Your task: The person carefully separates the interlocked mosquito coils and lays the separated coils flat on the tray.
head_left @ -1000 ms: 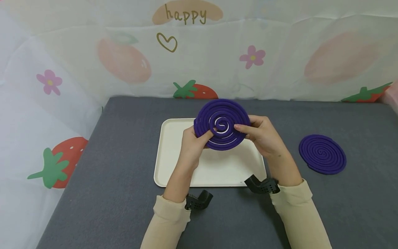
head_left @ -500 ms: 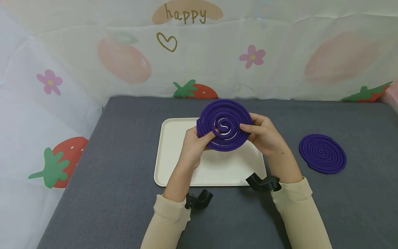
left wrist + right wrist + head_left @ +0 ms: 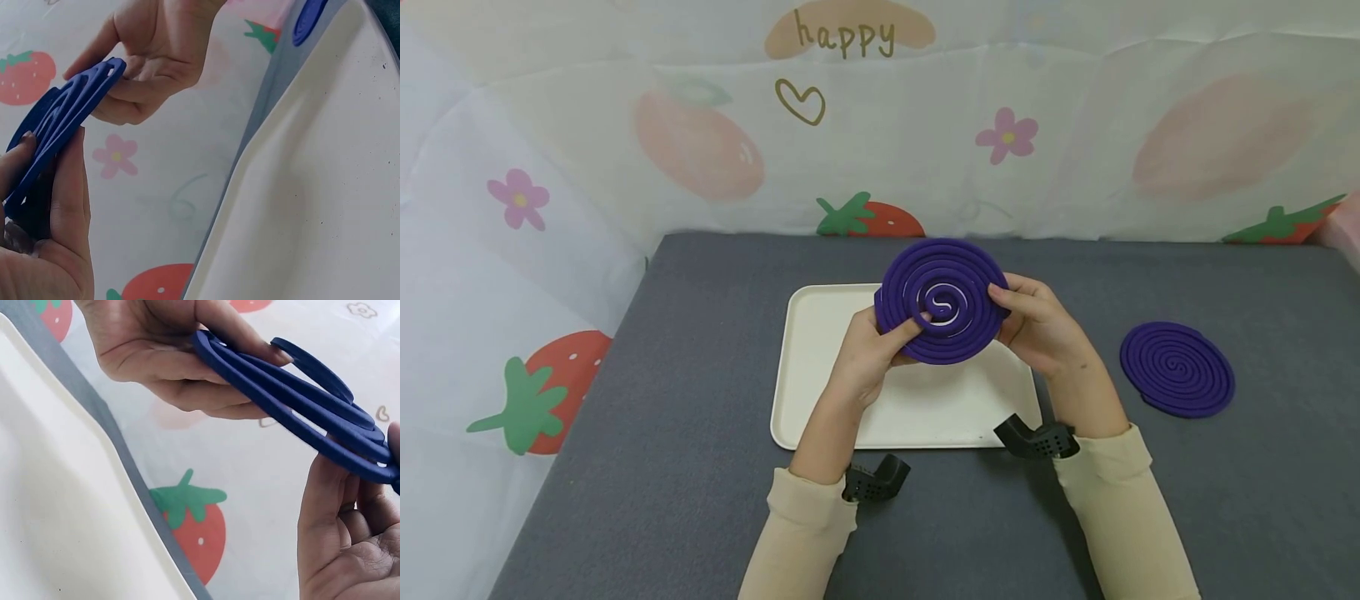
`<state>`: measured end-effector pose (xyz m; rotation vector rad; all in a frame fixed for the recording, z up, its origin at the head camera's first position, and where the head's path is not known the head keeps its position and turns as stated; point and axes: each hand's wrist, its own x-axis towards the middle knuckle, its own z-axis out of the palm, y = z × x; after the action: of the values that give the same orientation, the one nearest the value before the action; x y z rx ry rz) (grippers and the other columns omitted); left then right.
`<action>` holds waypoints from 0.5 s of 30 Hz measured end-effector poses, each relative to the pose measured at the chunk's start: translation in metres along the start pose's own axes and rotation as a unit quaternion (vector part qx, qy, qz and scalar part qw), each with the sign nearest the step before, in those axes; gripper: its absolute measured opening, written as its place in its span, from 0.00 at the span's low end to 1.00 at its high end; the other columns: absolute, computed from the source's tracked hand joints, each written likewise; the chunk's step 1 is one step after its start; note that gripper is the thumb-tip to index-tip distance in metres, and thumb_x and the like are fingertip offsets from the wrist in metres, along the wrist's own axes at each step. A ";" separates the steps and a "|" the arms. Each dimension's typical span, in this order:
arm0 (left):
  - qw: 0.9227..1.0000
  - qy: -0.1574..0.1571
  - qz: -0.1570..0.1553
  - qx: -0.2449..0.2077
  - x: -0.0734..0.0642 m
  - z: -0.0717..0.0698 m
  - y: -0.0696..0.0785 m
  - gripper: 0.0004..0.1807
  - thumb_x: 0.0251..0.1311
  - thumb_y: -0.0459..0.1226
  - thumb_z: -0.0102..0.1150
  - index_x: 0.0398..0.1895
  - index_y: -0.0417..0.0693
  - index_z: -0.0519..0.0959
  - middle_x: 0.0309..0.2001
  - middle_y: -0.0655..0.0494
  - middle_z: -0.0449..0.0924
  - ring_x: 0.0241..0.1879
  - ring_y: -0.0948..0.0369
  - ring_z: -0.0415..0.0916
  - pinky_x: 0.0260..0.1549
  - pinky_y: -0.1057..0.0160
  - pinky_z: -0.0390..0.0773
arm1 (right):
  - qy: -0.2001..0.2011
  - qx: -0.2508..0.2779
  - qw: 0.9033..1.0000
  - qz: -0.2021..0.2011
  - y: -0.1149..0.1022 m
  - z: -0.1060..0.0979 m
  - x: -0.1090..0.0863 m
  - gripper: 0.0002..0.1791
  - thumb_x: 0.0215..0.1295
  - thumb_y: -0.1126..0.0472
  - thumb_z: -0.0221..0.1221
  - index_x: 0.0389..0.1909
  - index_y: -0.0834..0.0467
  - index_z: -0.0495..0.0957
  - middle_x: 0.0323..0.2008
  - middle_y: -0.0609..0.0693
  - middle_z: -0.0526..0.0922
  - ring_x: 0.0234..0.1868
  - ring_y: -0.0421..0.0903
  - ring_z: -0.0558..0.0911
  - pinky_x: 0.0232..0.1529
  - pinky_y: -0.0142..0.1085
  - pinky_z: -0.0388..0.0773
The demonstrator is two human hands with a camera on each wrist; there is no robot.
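Note:
A flat purple spiral coil [image 3: 925,267], shaped like a coaster, is held up over the far part of the cream tray [image 3: 820,408]. My left hand [image 3: 859,358] grips its lower left, thumb on the face near the centre and fingers behind. At the right rim my right hand [image 3: 1047,329] pinches it between thumb and fingers. Seen edge-on in the right wrist view, the coil [image 3: 281,415] has its rings spread out of level, with gaps between them. A second purple spiral coil [image 3: 1176,371] lies flat on the table to the right.
A dark grey cloth [image 3: 647,433] covers the table. Behind it hangs a pale curtain [image 3: 895,158] printed with strawberries and flowers. Black wrist mounts [image 3: 876,481] sit at both cuffs, just in front of the tray's near edge.
The coil has shifted slightly right in my hands. My right thumb has slid up and outward from its face toward the right rim. The second coil and the tray stay put.

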<state>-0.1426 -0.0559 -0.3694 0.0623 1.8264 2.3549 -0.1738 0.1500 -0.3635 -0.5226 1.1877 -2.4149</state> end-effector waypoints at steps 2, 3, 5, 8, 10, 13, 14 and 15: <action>1.000 -0.002 0.000 -0.006 0.000 0.000 0.000 0.12 0.60 0.27 0.57 0.46 0.29 0.74 0.27 0.57 0.81 0.25 0.64 0.81 0.26 0.67 0.82 | -0.004 0.005 1.000 0.003 0.000 0.000 0.000 0.16 0.72 0.69 0.44 0.34 0.60 0.82 0.28 0.49 0.83 0.28 0.42 0.82 0.33 0.32 0.77; 1.000 -0.003 0.000 -0.009 0.000 -0.001 0.000 0.12 0.60 0.27 0.57 0.46 0.28 0.74 0.27 0.57 0.81 0.25 0.64 0.81 0.26 0.67 0.82 | -0.007 0.006 1.000 0.004 0.000 0.000 0.000 0.17 0.72 0.69 0.44 0.33 0.60 0.82 0.28 0.49 0.83 0.28 0.42 0.82 0.33 0.32 0.77; 1.000 -0.005 0.000 -0.013 0.000 -0.001 0.000 0.12 0.61 0.27 0.56 0.46 0.28 0.74 0.27 0.58 0.81 0.25 0.64 0.81 0.26 0.67 0.82 | -0.010 0.009 1.000 0.005 0.000 0.000 0.000 0.17 0.73 0.68 0.44 0.33 0.60 0.82 0.28 0.49 0.83 0.28 0.42 0.81 0.33 0.32 0.77; 1.000 -0.010 0.003 -0.016 -0.001 -0.002 0.000 0.12 0.61 0.26 0.55 0.47 0.27 0.73 0.27 0.58 0.81 0.25 0.65 0.81 0.26 0.68 0.82 | -0.009 0.012 1.000 0.005 0.001 -0.001 0.000 0.17 0.73 0.67 0.45 0.32 0.60 0.82 0.27 0.49 0.83 0.28 0.42 0.81 0.33 0.32 0.77; 1.000 -0.013 0.005 -0.017 -0.001 -0.002 0.001 0.12 0.61 0.26 0.54 0.47 0.27 0.73 0.27 0.58 0.81 0.25 0.65 0.81 0.26 0.68 0.82 | -0.005 0.016 1.000 0.002 0.003 -0.002 0.000 0.15 0.72 0.67 0.46 0.32 0.60 0.82 0.27 0.49 0.83 0.28 0.42 0.81 0.33 0.32 0.77; 1.000 -0.014 0.006 -0.017 -0.001 -0.002 0.002 0.12 0.61 0.26 0.54 0.47 0.26 0.73 0.27 0.59 0.81 0.25 0.65 0.81 0.27 0.68 0.82 | 0.008 0.024 1.000 -0.005 0.004 -0.002 0.001 0.12 0.70 0.68 0.50 0.33 0.60 0.82 0.28 0.49 0.83 0.28 0.41 0.81 0.32 0.31 0.78; 1.000 -0.014 0.006 -0.017 -0.001 -0.002 0.002 0.12 0.61 0.26 0.54 0.46 0.27 0.73 0.27 0.59 0.81 0.25 0.65 0.81 0.27 0.68 0.82 | 0.014 0.027 1.000 -0.008 0.004 -0.002 0.001 0.10 0.69 0.68 0.51 0.33 0.60 0.82 0.28 0.49 0.83 0.28 0.41 0.82 0.31 0.31 0.78; 1.000 -0.014 0.006 -0.016 -0.001 -0.002 0.002 0.12 0.61 0.26 0.54 0.46 0.26 0.73 0.27 0.59 0.81 0.25 0.65 0.81 0.27 0.68 0.82 | 0.019 0.030 0.999 -0.012 0.004 -0.002 0.001 0.09 0.68 0.69 0.52 0.33 0.60 0.81 0.28 0.49 0.83 0.28 0.41 0.82 0.31 0.30 0.78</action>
<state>-0.1417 -0.0589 -0.3682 0.1030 1.7796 2.3793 -0.1749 0.1485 -0.3680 -0.4776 1.1262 -2.4815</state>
